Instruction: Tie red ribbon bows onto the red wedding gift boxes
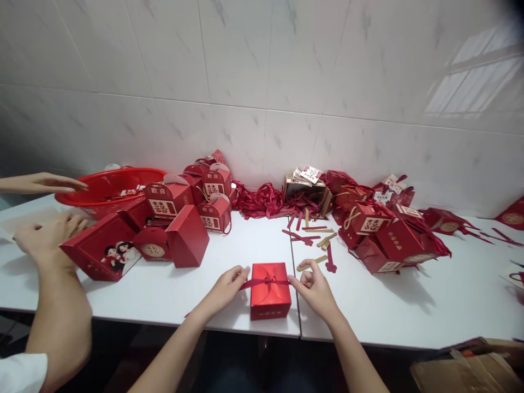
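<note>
A red gift box (270, 312) stands upright near the front edge of the table, its petal-shaped flaps folded together on top. Across that top runs a dark red ribbon (258, 282), crossed or knotted at the middle. At the box's left side, my left hand (229, 285) pinches one end of the ribbon. My right hand (313, 285) pinches the other end by the right side, its fingers bent. Between both hands the ribbon is stretched out fairly straight.
Left stand several red boxes (188, 237) and a red plastic basket (110, 183); another person's hands (51, 237) are beside them. Behind lie a ribbon heap (262, 199) and loose strips (315, 238). More boxes (380, 237) are piled right. A cardboard box (466, 371) sits lower right.
</note>
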A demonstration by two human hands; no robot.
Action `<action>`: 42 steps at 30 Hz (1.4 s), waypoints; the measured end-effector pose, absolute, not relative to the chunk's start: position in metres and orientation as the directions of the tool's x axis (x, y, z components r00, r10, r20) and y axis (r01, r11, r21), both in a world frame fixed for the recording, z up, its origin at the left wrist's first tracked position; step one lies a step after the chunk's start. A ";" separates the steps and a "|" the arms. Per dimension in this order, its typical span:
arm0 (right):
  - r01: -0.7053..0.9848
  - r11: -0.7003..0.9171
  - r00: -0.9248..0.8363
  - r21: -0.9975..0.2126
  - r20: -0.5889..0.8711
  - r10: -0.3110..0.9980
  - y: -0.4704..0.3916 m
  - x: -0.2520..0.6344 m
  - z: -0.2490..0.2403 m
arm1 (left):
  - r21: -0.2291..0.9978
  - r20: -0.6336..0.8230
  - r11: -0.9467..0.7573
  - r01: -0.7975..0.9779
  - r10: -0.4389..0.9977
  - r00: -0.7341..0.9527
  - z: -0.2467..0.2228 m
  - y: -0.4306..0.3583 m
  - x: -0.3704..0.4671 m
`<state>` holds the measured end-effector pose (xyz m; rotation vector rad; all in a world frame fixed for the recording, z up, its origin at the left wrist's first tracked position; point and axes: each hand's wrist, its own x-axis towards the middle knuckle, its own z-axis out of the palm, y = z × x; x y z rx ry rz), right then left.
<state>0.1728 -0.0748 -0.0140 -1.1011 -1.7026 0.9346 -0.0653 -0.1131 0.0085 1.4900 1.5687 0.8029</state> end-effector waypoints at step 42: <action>0.500 0.391 -0.399 -0.772 0.195 0.896 -0.089 0.176 0.034 | 0.589 0.578 -0.524 0.615 0.805 0.132 0.020 -0.120 -0.059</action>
